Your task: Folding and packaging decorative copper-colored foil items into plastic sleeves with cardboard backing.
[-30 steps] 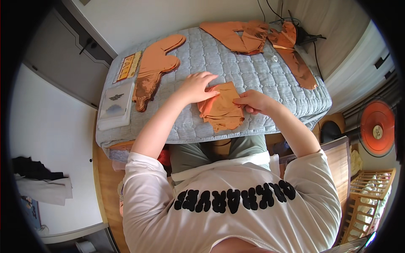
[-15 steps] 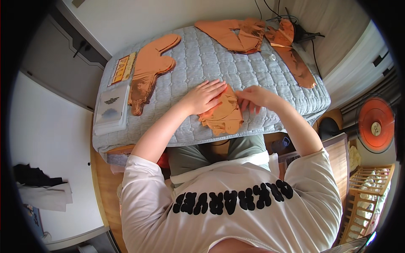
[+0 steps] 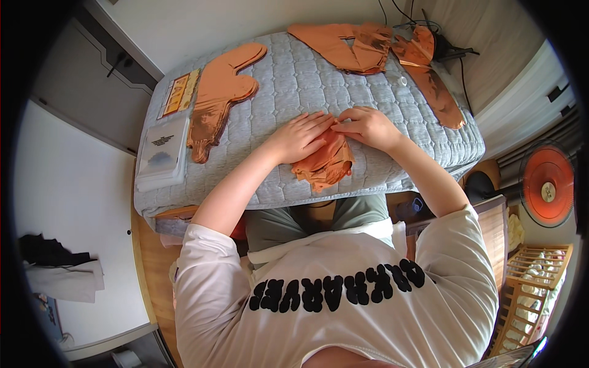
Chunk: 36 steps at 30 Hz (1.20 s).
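Observation:
A folded, crinkled copper-coloured foil balloon (image 3: pixel 325 161) lies on the quilted mattress in front of me. Pressed flat over its far left part, my left hand (image 3: pixel 299 137) has its fingers stretched out. My right hand (image 3: pixel 372 130) comes in from the other side, thumb and fingertips pinching the far edge of the foil close to the left fingertips. The left fingers cover part of that edge. Farther left rests a flat stack of curved copper foil balloons (image 3: pixel 224 92).
The grey mattress (image 3: pixel 276 80) carries more copper foil pieces (image 3: pixel 343 49) at the back, and a long one (image 3: pixel 438 98) at right. On its left are a stack of clear plastic packets (image 3: pixel 161 153) and a yellow-red card (image 3: pixel 180 94). An orange fan (image 3: pixel 548 190) stands right.
My right hand has moved up and left to the foil's far edge, beside the left fingertips. The foil looks more crumpled, and its near end has shifted. My left hand stays on it.

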Available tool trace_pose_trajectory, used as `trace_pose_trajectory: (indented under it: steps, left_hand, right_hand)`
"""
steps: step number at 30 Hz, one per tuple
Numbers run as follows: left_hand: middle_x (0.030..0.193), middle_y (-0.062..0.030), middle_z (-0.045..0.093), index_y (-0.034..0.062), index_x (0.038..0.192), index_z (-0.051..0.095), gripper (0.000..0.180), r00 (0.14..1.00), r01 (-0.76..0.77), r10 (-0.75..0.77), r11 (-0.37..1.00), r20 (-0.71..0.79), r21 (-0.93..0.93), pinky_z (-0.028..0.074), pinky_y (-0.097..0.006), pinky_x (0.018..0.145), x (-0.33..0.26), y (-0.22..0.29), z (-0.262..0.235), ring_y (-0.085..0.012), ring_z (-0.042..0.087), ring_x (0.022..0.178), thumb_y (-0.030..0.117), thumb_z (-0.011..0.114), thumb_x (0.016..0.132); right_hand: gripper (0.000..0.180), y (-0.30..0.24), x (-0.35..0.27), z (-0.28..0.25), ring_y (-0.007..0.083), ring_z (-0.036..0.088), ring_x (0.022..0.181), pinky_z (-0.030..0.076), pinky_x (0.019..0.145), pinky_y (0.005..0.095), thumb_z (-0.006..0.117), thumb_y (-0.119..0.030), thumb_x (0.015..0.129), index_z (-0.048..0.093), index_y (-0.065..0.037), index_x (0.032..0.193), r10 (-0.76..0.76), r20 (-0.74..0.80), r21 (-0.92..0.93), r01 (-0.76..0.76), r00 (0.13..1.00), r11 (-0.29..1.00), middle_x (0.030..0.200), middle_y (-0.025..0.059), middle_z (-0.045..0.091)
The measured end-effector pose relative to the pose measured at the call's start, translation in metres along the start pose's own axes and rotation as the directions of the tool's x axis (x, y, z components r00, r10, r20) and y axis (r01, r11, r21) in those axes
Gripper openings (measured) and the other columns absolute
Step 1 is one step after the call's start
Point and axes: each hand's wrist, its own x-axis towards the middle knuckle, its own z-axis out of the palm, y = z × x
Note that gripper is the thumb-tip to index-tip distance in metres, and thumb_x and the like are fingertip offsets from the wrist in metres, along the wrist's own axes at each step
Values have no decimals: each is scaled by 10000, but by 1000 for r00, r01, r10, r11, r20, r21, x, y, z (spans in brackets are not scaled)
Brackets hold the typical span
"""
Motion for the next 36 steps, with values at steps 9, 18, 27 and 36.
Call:
trace_pose_trajectory:
  steps: [9,18,27,36]
  left_hand:
    - [1531,-125,459,80,1507,409,561,1000,-1,2,998,9,-63,296,-469,1196,0,-3,-1,-299,389,1446,294,520,1000]
    - [1578,-110,393,80,1525,376,561,998,32,-30,998,55,-48,242,-463,1227,1,2,-5,-268,316,1490,300,481,1019]
    - [1581,-68,404,79,1511,413,548,1000,-21,21,1000,-12,6,286,-470,1205,1,-2,2,-269,361,1468,350,465,1038]
    - [1580,-63,406,91,1517,405,551,1000,-7,6,999,-12,-40,293,-470,1201,-1,-2,1,-266,360,1468,350,464,1034]
  right_hand:
    - [179,-1,16,13,319,662,938,545,816,411,718,-123,834,658,-64,992,68,54,183,-77,996,980,1031,92,657]
    - [290,-29,5,10,350,630,1083,527,927,405,630,6,867,647,-47,1152,294,59,383,-294,954,876,1150,131,649]
    - [252,-25,-6,19,318,682,1052,543,935,363,666,48,821,741,-11,1054,375,64,404,-368,925,838,1153,151,705]
    - [238,-38,3,15,316,686,1025,546,921,368,666,68,773,739,7,991,427,34,382,-407,903,830,1127,146,707]
